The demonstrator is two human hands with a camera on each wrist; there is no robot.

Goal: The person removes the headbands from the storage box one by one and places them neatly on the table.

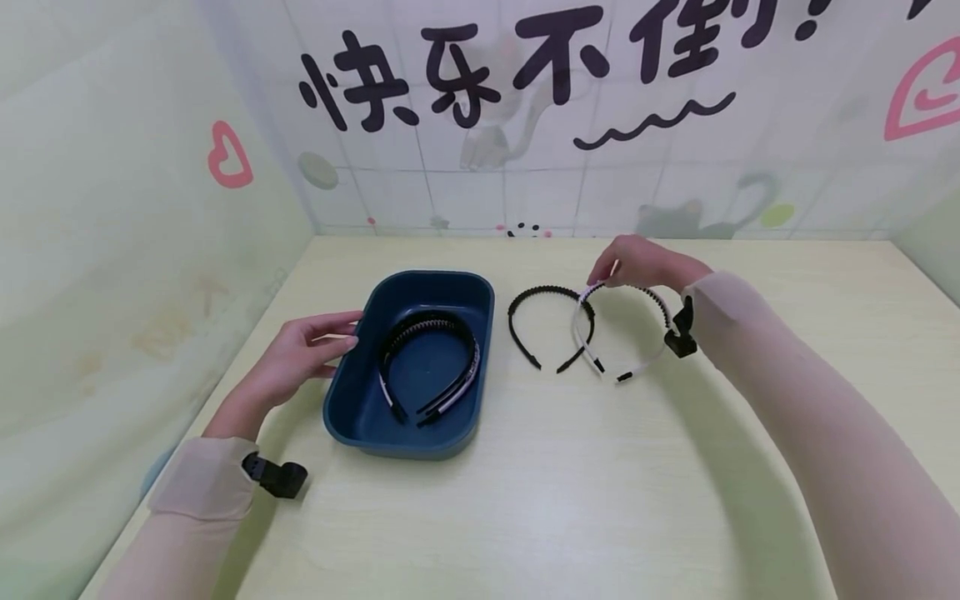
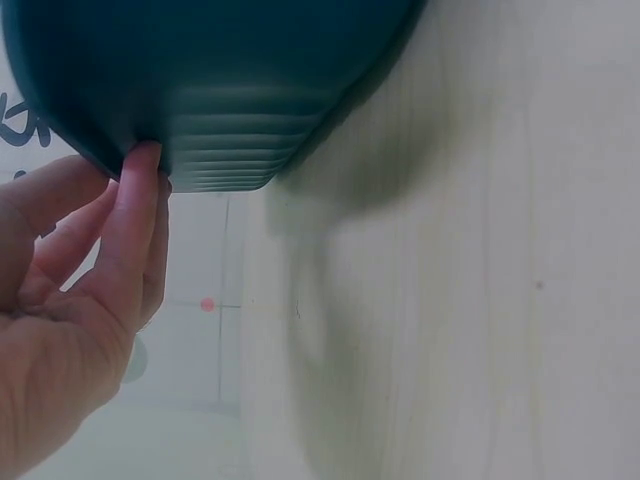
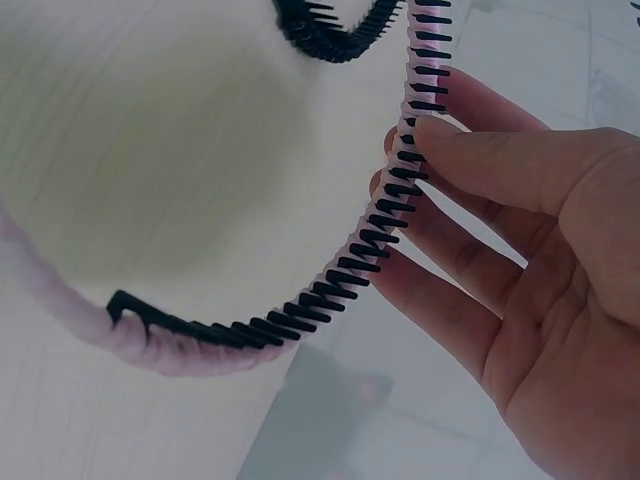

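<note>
A white-pink headband (image 1: 576,323) with black inner teeth is held at its top by my right hand (image 1: 637,260). In the right wrist view the thumb lies on the headband's toothed band (image 3: 345,268), with the fingers (image 3: 440,235) behind it. Its black-tipped ends point toward me. My left hand (image 1: 300,354) touches the outer left side of a dark blue bin (image 1: 450,450), fingers mostly straight. The left wrist view has the fingertips (image 2: 142,160) against the bin's wall (image 2: 235,130). Several headbands (image 1: 386,350), black and lilac, lie nested inside the bin.
A black wavy headband (image 1: 528,296) lies on the pale wooden table (image 1: 555,500), between the bin and the held headband, which overlaps it in the head view. A printed cloth backdrop (image 1: 465,192) rises behind the table and along its left side.
</note>
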